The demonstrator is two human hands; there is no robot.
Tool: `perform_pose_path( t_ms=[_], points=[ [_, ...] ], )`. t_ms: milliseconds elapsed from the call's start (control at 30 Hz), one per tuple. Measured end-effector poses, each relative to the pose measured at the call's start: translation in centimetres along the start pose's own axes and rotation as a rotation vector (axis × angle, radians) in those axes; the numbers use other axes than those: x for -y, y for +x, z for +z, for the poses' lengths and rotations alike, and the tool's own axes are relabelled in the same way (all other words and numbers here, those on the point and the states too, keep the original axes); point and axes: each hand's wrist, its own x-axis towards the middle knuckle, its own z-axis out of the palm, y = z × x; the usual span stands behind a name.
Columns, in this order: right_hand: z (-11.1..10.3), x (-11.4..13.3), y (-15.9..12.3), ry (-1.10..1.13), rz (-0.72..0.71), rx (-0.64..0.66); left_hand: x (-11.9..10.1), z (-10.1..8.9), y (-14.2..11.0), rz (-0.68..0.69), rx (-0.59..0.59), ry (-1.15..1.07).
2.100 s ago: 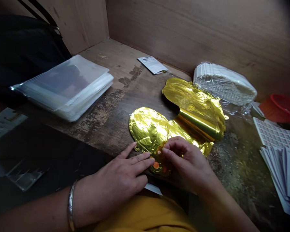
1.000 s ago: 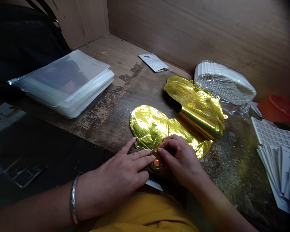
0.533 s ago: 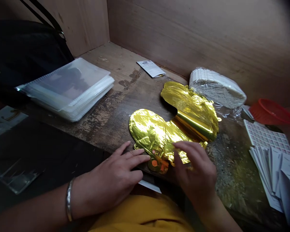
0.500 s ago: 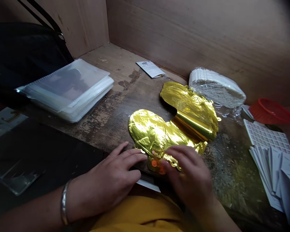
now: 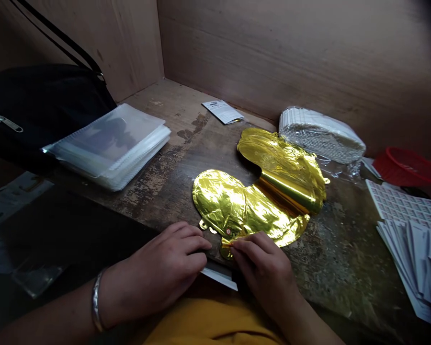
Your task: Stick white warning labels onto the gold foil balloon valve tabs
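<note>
At the far left, a black fabric bag [image 5: 50,105] with a silver zip pull [image 5: 7,123] is slumping against the table's end, and some transparent plastic packets [image 5: 7,215] are lying below it in shadow. Next, a thick stack of clear plastic sleeves [image 5: 111,148] is resting on a worn brown wooden tabletop [image 5: 187,143]. Farther back, a small folded white printed paper [image 5: 222,111] is lying near the wooden wall [image 5: 290,62]. To its right, a white bundle in clear wrapping [image 5: 321,134] is sitting right behind the gold foil, crowding its far end. At the right, a red plastic basket [image 5: 405,167] is standing beyond a white sheet printed with rows of small labels [image 5: 404,201], and a fanned pile of folded white papers [image 5: 413,263] is spreading along the near side.

The left hand [image 5: 165,263], its wrist wearing a silver bangle [image 5: 96,301], is resting palm down at the table's near edge, fingers loosely bending; their undersides are hidden, so whether they are gripping anything cannot be told. The flat, crinkled gold foil shape [image 5: 251,206] is lying on the table ahead of both hands, its rear part folding over. The right hand [image 5: 264,266] is pinching the foil's small near-end tail between thumb and fingers, partly covering it.
</note>
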Motion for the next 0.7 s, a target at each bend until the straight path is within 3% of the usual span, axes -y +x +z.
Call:
perform_pose_path(
  t_ms=[167,333,400,600,700],
  points=[
    [-0.6,-0.7,1.2,0.164,0.183,0.052,0.0,1.4,-0.1,0.047,-0.101,0.044],
    [-2.1,-1.3,2.4,0.509,0.496,0.177,-0.7,0.7,0.7,0.004,-0.040,0.051],
    [-2.5,-1.5,2.8,0.597,0.560,0.216,-0.9,0.4,1.3,0.013,-0.028,0.056],
    [-2.5,-1.7,2.9,0.557,0.472,0.283,-0.9,0.9,2.7,0.017,-0.032,0.087],
    [-2.2,-1.9,2.5,0.505,0.421,0.246,-0.8,1.1,2.8,0.013,-0.040,0.074]
  ],
)
